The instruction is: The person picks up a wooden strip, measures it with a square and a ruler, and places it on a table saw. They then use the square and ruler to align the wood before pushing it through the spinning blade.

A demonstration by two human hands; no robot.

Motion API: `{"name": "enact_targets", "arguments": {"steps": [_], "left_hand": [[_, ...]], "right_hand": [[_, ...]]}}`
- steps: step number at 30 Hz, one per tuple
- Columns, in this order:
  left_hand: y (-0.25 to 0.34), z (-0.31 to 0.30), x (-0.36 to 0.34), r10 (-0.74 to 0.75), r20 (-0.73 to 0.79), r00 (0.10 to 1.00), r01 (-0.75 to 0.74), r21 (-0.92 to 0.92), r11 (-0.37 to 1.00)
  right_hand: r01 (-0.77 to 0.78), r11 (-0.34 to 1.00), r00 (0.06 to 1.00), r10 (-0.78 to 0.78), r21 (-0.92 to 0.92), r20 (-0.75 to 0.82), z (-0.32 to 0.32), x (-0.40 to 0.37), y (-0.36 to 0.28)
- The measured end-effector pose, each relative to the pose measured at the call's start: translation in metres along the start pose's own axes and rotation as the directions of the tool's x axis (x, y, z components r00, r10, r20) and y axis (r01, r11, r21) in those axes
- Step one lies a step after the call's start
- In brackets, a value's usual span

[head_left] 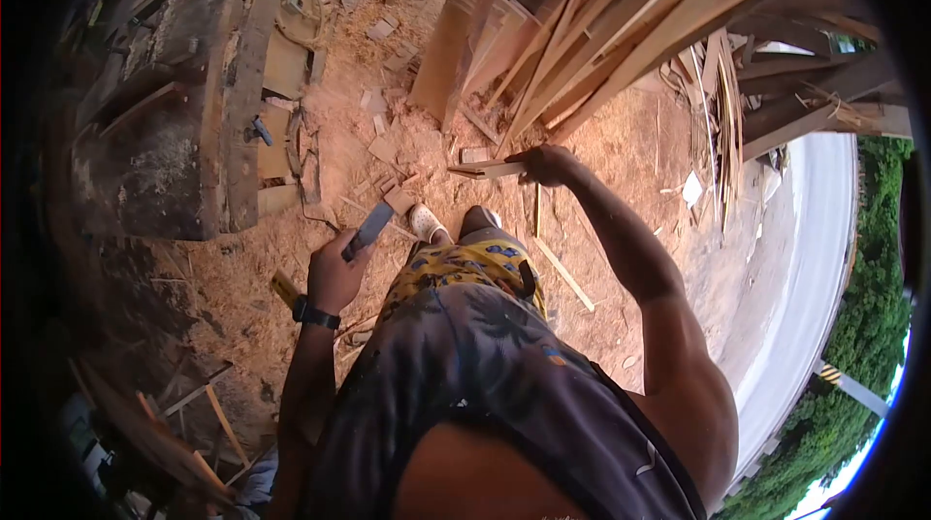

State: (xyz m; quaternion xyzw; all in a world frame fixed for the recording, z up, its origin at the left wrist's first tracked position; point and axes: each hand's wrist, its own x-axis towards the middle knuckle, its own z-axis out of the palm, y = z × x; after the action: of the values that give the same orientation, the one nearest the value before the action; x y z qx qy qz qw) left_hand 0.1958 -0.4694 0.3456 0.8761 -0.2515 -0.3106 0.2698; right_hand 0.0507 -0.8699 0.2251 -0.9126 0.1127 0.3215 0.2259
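My left hand (pixel 337 273) is closed round a flat, dark grey rectangular object (pixel 372 225), which looks like a phone or a small plate; I cannot tell which. A black watch (pixel 317 314) sits on that wrist, and a yellow object (pixel 284 287) shows beside it. Out to the right, my right hand (pixel 549 166) grips the end of a short, flat wooden piece (pixel 490 170) that points left above the ground. Its fingers are partly hidden behind the hand. Below and between the hands are my feet in light clogs (pixel 428 223).
Long wooden boards (pixel 621 25) lean in a pile at the upper right. A worn wooden bench (pixel 228 103) stands at the left with a small blue-grey tool (pixel 262 130) on it. Sawdust and offcuts (pixel 383 148) cover the ground. A road (pixel 800 248) runs along the right.
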Motion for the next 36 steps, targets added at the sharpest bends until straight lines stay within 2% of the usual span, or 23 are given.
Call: {"name": "enact_targets", "arguments": {"steps": [2, 6, 8, 10, 12, 14, 15, 16, 18, 20, 21, 22, 23, 24, 26, 28, 30, 31, 32, 33, 34, 35, 36], "left_hand": [[-0.021, -0.001, 0.001, -0.033, -0.161, 0.986, 0.026, -0.048, 0.999], [-0.037, -0.014, 0.005, -0.369, -0.028, 0.929, 0.368, -0.022, 0.929], [-0.047, -0.015, 0.005, -0.443, -0.034, 0.896, 0.441, -0.068, 0.895], [-0.061, -0.014, -0.003, -0.570, -0.074, 0.818, 0.556, -0.148, 0.818], [-0.075, -0.010, -0.008, -0.563, -0.040, 0.825, 0.561, -0.063, 0.826], [-0.076, -0.009, -0.010, -0.650, -0.084, 0.755, 0.648, -0.051, 0.760], [-0.071, -0.010, -0.008, -0.675, -0.054, 0.736, 0.674, -0.029, 0.738], [-0.070, -0.011, -0.005, -0.691, -0.017, 0.722, 0.691, 0.000, 0.723], [-0.085, -0.009, 0.000, -0.690, 0.012, 0.724, 0.689, 0.041, 0.723], [-0.083, -0.011, 0.009, -0.732, 0.121, 0.670, 0.725, 0.104, 0.681], [-0.075, -0.018, 0.016, -0.755, 0.079, 0.651, 0.749, 0.098, 0.656], [-0.066, -0.030, 0.023, -0.794, 0.101, 0.599, 0.796, 0.030, 0.604], [-0.078, -0.018, 0.022, -0.769, 0.046, 0.638, 0.769, 0.014, 0.639], [-0.091, -0.007, 0.022, -0.737, -0.013, 0.676, 0.737, 0.002, 0.676], [-0.072, -0.029, 0.036, -0.761, -0.017, 0.648, 0.760, -0.058, 0.648], [-0.059, -0.044, 0.047, -0.785, -0.023, 0.619, 0.777, -0.127, 0.616], [-0.057, -0.049, 0.056, -0.802, -0.034, 0.597, 0.790, -0.147, 0.595], [-0.062, -0.050, 0.059, -0.784, -0.006, 0.621, 0.770, -0.182, 0.612], [-0.066, -0.051, 0.062, -0.780, -0.015, 0.625, 0.764, -0.193, 0.616], [-0.071, -0.052, 0.064, -0.781, -0.029, 0.624, 0.759, -0.214, 0.615], [-0.076, -0.054, 0.066, -0.783, -0.041, 0.621, 0.755, -0.236, 0.612], [-0.078, -0.060, 0.067, -0.781, -0.072, 0.620, 0.749, -0.243, 0.616], [-0.083, -0.062, 0.067, -0.781, -0.075, 0.619, 0.746, -0.253, 0.616]], "right_hand": [[0.120, 0.992, 0.992, -0.118, -0.036, 0.043, -0.030, 0.049, 0.011], [0.159, 0.971, 0.986, -0.147, -0.181, 0.076, -0.048, 0.177, 0.067], [0.223, 0.913, 0.974, -0.194, -0.342, 0.119, -0.039, 0.258, 0.115], [0.316, 0.867, 0.948, -0.298, -0.386, 0.107, -0.023, 0.315, 0.162], [0.463, 0.782, 0.870, -0.492, -0.417, 0.044, -0.015, 0.376, 0.224], [0.303, 0.806, 0.918, -0.104, -0.509, 0.382, -0.057, 0.384, 0.201], [0.269, 0.744, 0.921, -0.013, -0.611, 0.390, -0.048, 0.403, 0.219], [0.298, 0.777, 0.936, -0.124, -0.554, 0.329, -0.063, 0.384, 0.204], [0.232, 0.817, 0.937, -0.043, -0.528, 0.345, -0.050, 0.400, 0.236], [0.162, 0.878, 0.987, -0.152, -0.451, 0.058, -0.071, 0.364, 0.224], [0.176, 0.870, 0.984, -0.161, -0.460, 0.071, -0.083, 0.354, 0.211], [-0.183, 0.918, 0.981, 0.146, -0.352, -0.130, -0.090, 0.345, 0.202], [-0.512, 0.842, 0.844, 0.455, -0.170, -0.284, -0.090, 0.339, 0.193], [-0.510, 0.843, 0.845, 0.452, -0.173, -0.285, -0.086, 0.331, 0.188], [-0.536, 0.607, 0.812, 0.178, -0.587, -0.556, -0.074, 0.328, 0.186], [-0.341, 0.825, 0.924, 0.383, -0.451, 0.003, -0.112, 0.312, 0.120], [-0.172, 0.854, 0.885, 0.353, -0.491, 0.304, -0.092, 0.334, 0.093], [-0.115, 0.891, 0.971, 0.194, -0.439, 0.139, -0.085, 0.329, 0.065], [0.202, 0.844, 0.920, 0.010, -0.497, 0.391, -0.057, 0.373, 0.075], [0.325, 0.897, 0.931, -0.249, -0.298, 0.268, -0.095, 0.339, -0.009], [0.435, 0.846, 0.893, -0.361, -0.310, 0.268, -0.092, 0.358, -0.049], [0.522, 0.848, 0.852, -0.512, -0.093, 0.111, -0.105, 0.360, -0.102], [0.663, 0.748, 0.747, -0.663, -0.029, -0.044, -0.114, 0.366, -0.151]]}}
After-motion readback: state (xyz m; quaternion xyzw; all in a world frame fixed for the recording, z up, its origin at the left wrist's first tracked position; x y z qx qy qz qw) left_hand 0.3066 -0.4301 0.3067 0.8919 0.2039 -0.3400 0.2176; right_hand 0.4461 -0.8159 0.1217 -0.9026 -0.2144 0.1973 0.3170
